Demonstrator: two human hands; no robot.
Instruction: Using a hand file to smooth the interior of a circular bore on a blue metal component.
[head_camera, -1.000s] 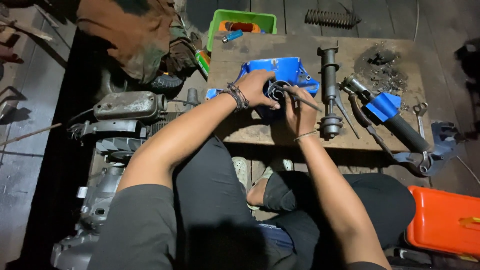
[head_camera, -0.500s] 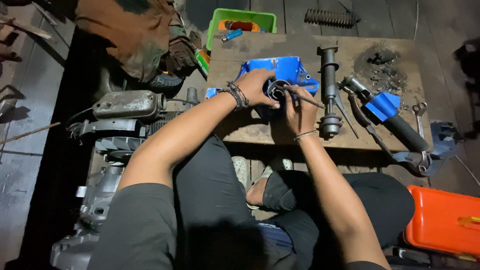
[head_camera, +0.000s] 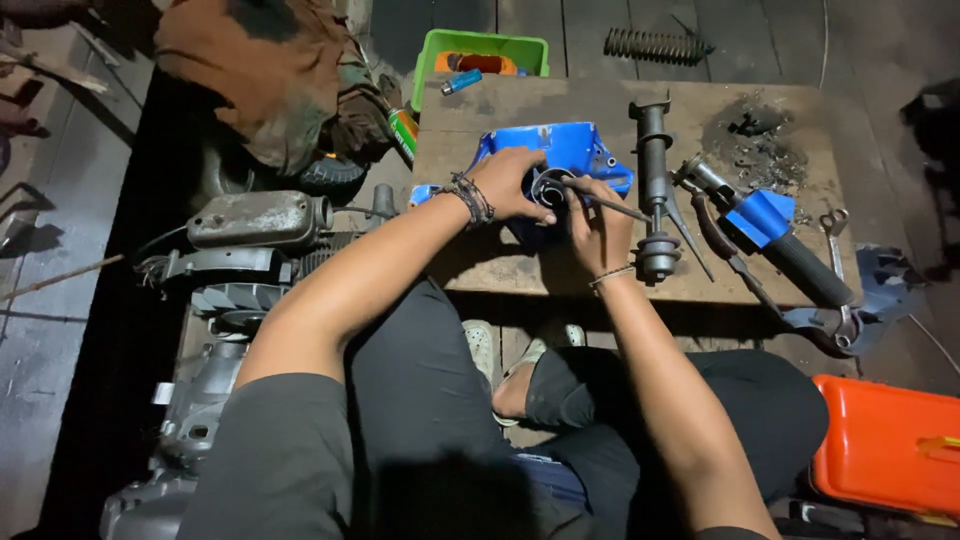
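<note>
A blue metal housing (head_camera: 590, 150) lies on a low wooden board (head_camera: 700, 270). My left hand (head_camera: 512, 183) grips a dark round part (head_camera: 548, 184) seated in the housing's near edge. My right hand (head_camera: 592, 222) holds a thin metal rod tool (head_camera: 622, 208) whose tip points into that round part. Both wrists wear bracelets. A grey steel shaft with a collar (head_camera: 655, 190) stands just right of my right hand.
A dark tube with a blue clamp (head_camera: 765, 222), pliers (head_camera: 835, 222), black debris (head_camera: 755, 150), a coil spring (head_camera: 655, 45), a green bin (head_camera: 480, 55) and a spray can (head_camera: 404, 130) surround the board. An engine (head_camera: 250, 235) lies left; an orange box (head_camera: 885, 440) sits lower right.
None of note: both hands stay on the round part and the rod tool, with only slight shifts.
</note>
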